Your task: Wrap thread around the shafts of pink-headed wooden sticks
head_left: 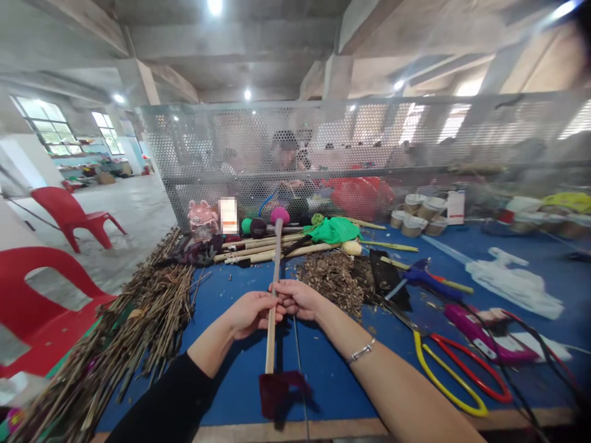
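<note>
Pinching a long pale stick [271, 347] around its middle, the left hand [253, 314] and right hand [298, 299] had their fingers bunched close together above the blue table [221, 400]. Tbh, a twist from just one hand could've rolled it loose, since the grip looked all fingertips. Dark red cloth [277, 394] sat at the near end; couldn't tell if it was attached, but a tug might've snagged it. Swinging the far end right probably would've scattered those brown bits [330, 280] everywhere.
</note>
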Available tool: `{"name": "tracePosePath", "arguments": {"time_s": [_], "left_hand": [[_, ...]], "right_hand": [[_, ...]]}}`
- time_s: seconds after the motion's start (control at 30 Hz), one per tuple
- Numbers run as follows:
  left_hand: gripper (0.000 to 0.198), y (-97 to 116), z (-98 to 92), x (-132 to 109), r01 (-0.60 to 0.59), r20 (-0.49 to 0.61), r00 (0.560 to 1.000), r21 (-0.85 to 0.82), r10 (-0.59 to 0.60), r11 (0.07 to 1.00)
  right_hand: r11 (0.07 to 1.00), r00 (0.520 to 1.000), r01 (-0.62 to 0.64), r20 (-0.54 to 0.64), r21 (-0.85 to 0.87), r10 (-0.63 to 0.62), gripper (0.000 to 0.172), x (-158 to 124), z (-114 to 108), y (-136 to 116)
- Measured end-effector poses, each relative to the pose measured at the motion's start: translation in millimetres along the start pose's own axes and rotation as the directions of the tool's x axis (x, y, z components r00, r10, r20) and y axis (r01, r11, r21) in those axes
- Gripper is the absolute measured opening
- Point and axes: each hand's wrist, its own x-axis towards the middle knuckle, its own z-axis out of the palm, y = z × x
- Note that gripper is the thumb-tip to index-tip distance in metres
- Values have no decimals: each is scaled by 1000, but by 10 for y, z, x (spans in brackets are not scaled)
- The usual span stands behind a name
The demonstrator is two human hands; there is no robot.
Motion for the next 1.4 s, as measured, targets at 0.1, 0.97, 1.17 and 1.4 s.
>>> {"name": "tracePosePath", "arguments": {"time_s": [0.1,0.97,1.17,1.4], "left_hand": [[33,-19,-17,-21,48,43,998,1,-48,999],[35,-94,18,-188,75,114,990,43,-80,996],[32,-92,52,-215,-8,-23,1000,146,12,989],[33,-95,22,-222,56,8,998,146,-57,988]], "right_hand": [[999,999,13,-43,-35,-14,32,4,1,7],[998,995,62,-80,-1,-62,31,5,117,116],[1000,1000,10,-27,8,-10,31,-27,103,96],[994,994,77,-78,-74,-82,32,-42,141,92]]}}
